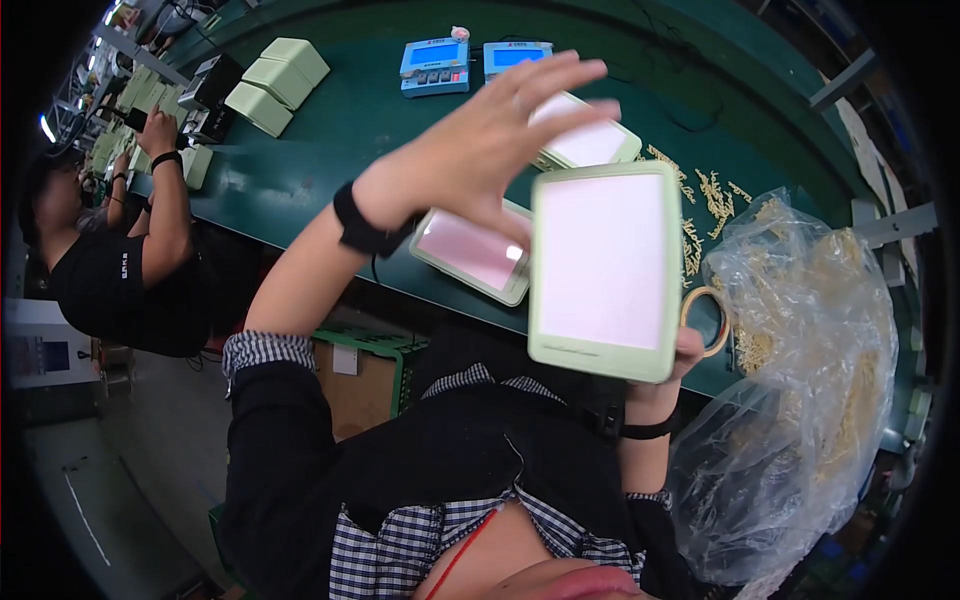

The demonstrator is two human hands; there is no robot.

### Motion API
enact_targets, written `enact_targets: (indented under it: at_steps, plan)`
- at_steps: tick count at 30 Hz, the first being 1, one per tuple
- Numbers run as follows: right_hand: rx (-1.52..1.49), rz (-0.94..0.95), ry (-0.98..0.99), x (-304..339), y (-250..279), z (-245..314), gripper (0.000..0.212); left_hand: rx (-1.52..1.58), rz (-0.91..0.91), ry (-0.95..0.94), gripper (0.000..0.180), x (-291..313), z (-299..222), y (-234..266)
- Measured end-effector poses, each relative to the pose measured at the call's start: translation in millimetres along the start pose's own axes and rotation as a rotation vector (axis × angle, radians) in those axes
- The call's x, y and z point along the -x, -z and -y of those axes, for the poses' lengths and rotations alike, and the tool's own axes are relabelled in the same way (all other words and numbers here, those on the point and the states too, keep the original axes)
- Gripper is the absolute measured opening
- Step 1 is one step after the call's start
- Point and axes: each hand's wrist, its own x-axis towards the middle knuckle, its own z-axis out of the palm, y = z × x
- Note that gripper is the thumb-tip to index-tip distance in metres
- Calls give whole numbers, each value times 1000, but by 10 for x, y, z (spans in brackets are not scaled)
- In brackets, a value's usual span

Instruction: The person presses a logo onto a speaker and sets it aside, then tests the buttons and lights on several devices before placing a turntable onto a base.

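Note:
A pale green framed panel (603,262) with a white face is held up in front of me. My right hand (688,352) grips it at its lower right corner, most of the fingers hidden behind it. My left hand (490,140) is raised at the panel's upper left with fingers spread, slightly blurred, holding nothing. Whether its thumb touches the panel's edge I cannot tell. Below that hand, a similar panel (468,250) with a pinkish, glossy face lies on the green tabletop (330,170). Another white-faced panel (590,140) lies behind, partly covered by the left hand and the held panel.
Two blue devices (436,66) with screens stand at the back. Pale green housings (280,82) sit at the far left. Rightward are small beige parts (715,200), a tape roll (706,320) and a large clear plastic bag (800,380). A co-worker (130,250) works at left.

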Motion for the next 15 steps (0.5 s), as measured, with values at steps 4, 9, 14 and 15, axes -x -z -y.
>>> enact_targets:
  at_steps: [4, 9, 14, 15]
  plan:
    - [-350, 181, 174, 39, 345, -66, 91, -81, 239, 238, 129, 52, 618, -379]
    - [-489, 115, 247, 291, 578, -108, 75, -83, 669, 316, 128, -233, 878, -720]
    - [-348, 33, 267, 339, 520, -39, 75, -108, 739, 328, 115, -348, 854, -696]
    - [-434, 35, 283, 358, 613, -81, 83, -111, 737, 328, 115, -308, 832, -661]
